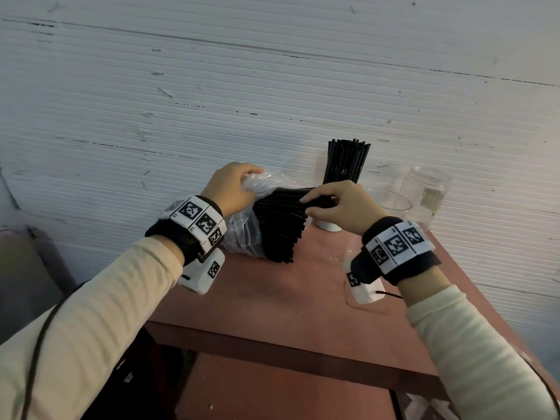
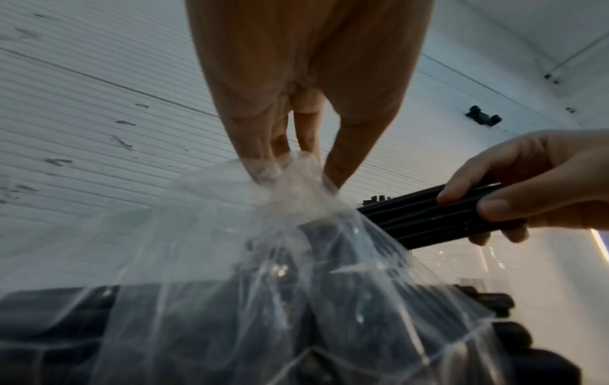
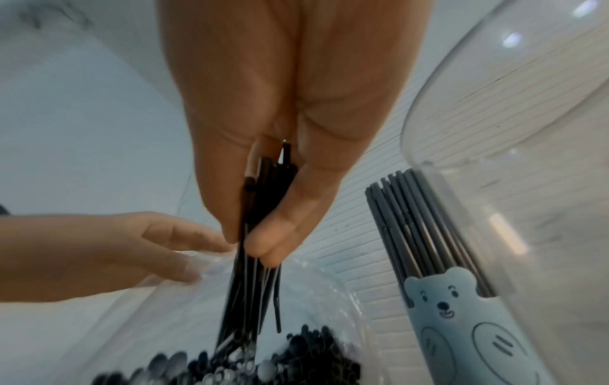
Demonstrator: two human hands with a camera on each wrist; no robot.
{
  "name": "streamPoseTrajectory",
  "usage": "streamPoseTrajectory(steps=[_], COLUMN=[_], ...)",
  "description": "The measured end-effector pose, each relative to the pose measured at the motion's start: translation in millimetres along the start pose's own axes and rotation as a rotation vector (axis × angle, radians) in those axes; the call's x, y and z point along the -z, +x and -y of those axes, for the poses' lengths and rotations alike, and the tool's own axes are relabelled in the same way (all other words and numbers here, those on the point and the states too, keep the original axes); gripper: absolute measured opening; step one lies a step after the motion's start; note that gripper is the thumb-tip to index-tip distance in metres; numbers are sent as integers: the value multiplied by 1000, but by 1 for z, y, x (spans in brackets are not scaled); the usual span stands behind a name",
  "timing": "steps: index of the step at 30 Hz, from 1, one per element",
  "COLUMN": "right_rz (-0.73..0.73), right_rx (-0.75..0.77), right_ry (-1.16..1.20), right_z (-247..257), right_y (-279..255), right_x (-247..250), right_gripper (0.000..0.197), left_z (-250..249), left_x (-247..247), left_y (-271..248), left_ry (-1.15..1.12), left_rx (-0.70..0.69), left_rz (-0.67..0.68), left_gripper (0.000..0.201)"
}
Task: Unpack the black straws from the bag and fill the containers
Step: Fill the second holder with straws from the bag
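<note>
A clear plastic bag [image 1: 245,228] full of black straws [image 1: 281,225] lies on the reddish table [image 1: 288,292] against the wall. My left hand [image 1: 236,189] pinches the bag's gathered top [image 2: 296,179]. My right hand [image 1: 336,207] grips a small bunch of black straws [image 2: 428,216] sticking out of the bag's open side, and the bunch [image 3: 260,234] runs down into the bag in the right wrist view. Behind my right hand a bear-printed holder [image 3: 468,325] stands packed with upright straws [image 1: 347,160].
Two clear jars stand at the back right of the table, a low one [image 1: 394,206] and a taller one [image 1: 428,192]; the glass wall [image 3: 527,156] fills the right wrist view. A white corrugated wall [image 1: 212,86] backs the table. The table's front edge [image 1: 272,344] is near me.
</note>
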State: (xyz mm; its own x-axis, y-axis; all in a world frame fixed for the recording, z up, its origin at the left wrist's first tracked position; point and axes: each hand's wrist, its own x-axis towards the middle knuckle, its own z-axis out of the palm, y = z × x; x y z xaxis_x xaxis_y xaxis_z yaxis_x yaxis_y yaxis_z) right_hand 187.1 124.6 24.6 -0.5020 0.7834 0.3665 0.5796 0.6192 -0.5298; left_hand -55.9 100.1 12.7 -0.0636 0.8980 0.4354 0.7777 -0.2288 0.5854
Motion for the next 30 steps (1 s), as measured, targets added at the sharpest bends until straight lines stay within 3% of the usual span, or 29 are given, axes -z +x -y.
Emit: streamPoseTrajectory(steps=[3, 7, 10, 14, 16, 20, 24, 28, 30], right_rz=[-5, 18, 25, 30, 24, -179, -365, -321, -270], right_rx=[8, 7, 20, 65, 112, 182, 300, 293, 266], right_ry=[-11, 0, -14, -80, -39, 32, 48, -50, -93], right_z=[-2, 6, 15, 22, 28, 47, 54, 39, 29], right_y=[-12, -27, -40, -55, -61, -64, -53, -46, -48], right_x=[15, 27, 35, 52, 67, 87, 79, 58, 45], right_gripper=[18, 19, 19, 28, 37, 48, 47, 28, 23], left_z=[-21, -52, -66, -78, -84, -108, -131, -126, -115], left_x=[-3, -26, -45, -54, -57, -59, -67, -86, -95], left_y=[-7, -7, 2, 6, 3, -5, -20, -34, -38], left_ry=[34, 97, 151, 138, 4, -406, -659, -744, -757], left_rx=[-222, -352, -343, -314, -302, -239, -164, -55, 6], left_rz=[32, 278, 385, 312, 243, 137, 254, 389, 486], left_gripper=[61, 86, 81, 23, 15, 16, 19, 12, 29])
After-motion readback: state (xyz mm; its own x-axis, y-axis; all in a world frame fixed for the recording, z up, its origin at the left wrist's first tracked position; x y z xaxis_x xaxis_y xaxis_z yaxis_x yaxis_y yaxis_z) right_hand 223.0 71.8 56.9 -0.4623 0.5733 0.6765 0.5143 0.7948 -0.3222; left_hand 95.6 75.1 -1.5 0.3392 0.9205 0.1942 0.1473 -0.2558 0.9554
